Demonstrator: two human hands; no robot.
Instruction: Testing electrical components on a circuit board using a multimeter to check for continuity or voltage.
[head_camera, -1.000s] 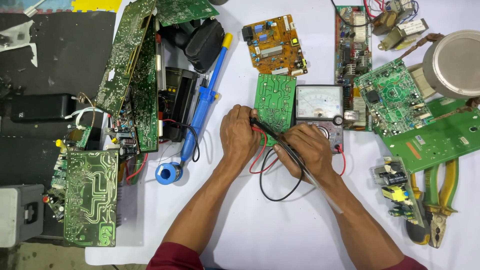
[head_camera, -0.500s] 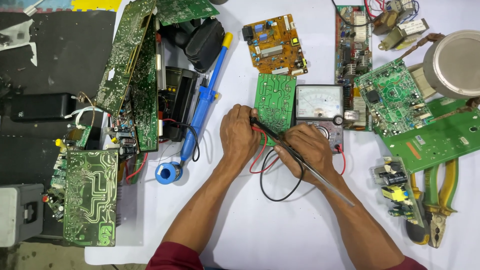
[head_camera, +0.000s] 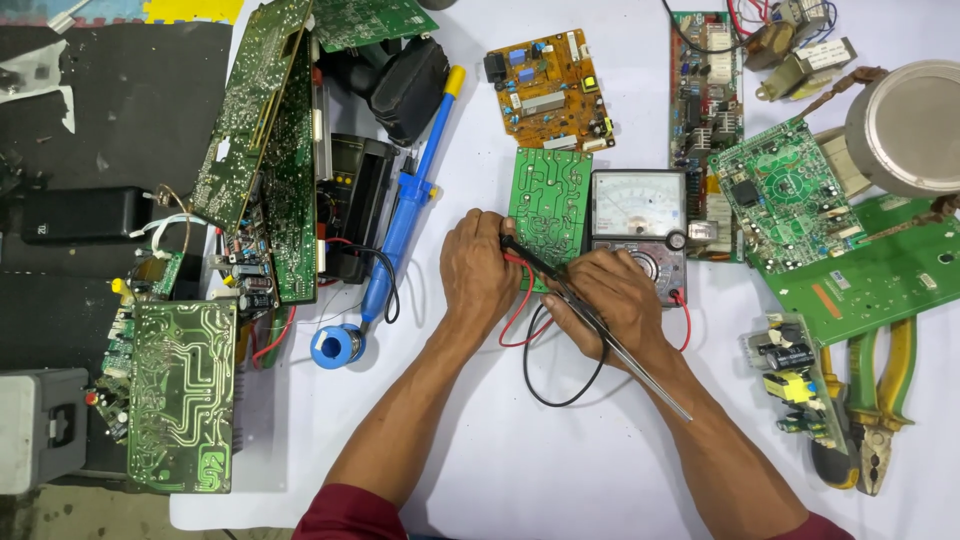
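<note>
right hand (head_camera: 612, 295) pinches a thin black probe with a long metal shaft (head_camera: 560, 285), its tip on the small green rectangular circuit board (head_camera: 548, 205), while left hand (head_camera: 478, 265) curls closed over the board's lower left edge, pinning it flat to the white tabletop (head_camera: 600, 450). the board looks light, stiff and fragile, best held by its bare edges. just right of it lies a grey analog meter (head_camera: 637, 215); a blue pump tool (head_camera: 400, 220) lies to the left.

Bare white table (head_camera: 600, 470) lies open between the forearms; boards, meter (head_camera: 638, 225) and pliers (head_camera: 875, 400) crowd the far side.
</note>
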